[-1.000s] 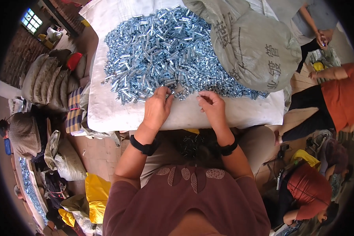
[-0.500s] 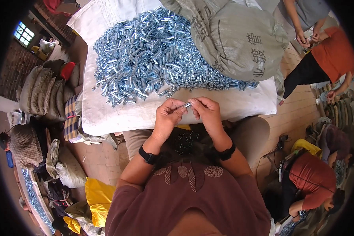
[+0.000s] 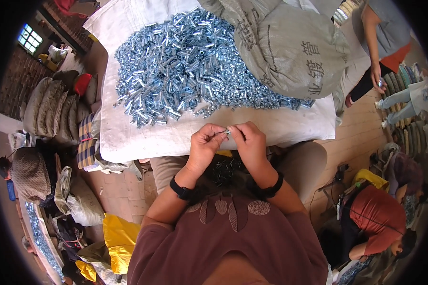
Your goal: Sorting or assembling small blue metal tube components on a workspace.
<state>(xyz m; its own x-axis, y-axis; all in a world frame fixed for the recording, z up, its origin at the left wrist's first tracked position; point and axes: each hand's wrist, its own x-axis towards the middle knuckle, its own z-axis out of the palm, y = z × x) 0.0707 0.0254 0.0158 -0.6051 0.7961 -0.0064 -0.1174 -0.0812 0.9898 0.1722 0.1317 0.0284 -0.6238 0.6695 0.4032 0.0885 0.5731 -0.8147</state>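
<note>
My left hand (image 3: 207, 143) and my right hand (image 3: 248, 141) meet over the near edge of the white cloth (image 3: 171, 142). Both pinch a small silvery metal sleeve (image 3: 227, 132), its ends mostly hidden by fingertips. Just beyond them spreads a big heap of shiny metal sleeves (image 3: 176, 71), with small nut-like rings (image 3: 252, 92) gathered along its right side. Below my hands, between my knees, several dark thin pieces (image 3: 225, 172) lie in a dark hollow.
A large woven sack (image 3: 299, 52) covers the heap's right side. Stacked sacks (image 3: 52, 111) stand at left, near a yellow bag (image 3: 120, 242). A person in grey (image 3: 387, 28) stands at upper right. Others bend over work at lower right (image 3: 378, 218) and left (image 3: 31, 175).
My hands stay pinched together with only a slight shift, and less of the metal sleeve shows. At upper right, the person in orange has moved mostly behind the person in grey, whose arm now hangs lower.
</note>
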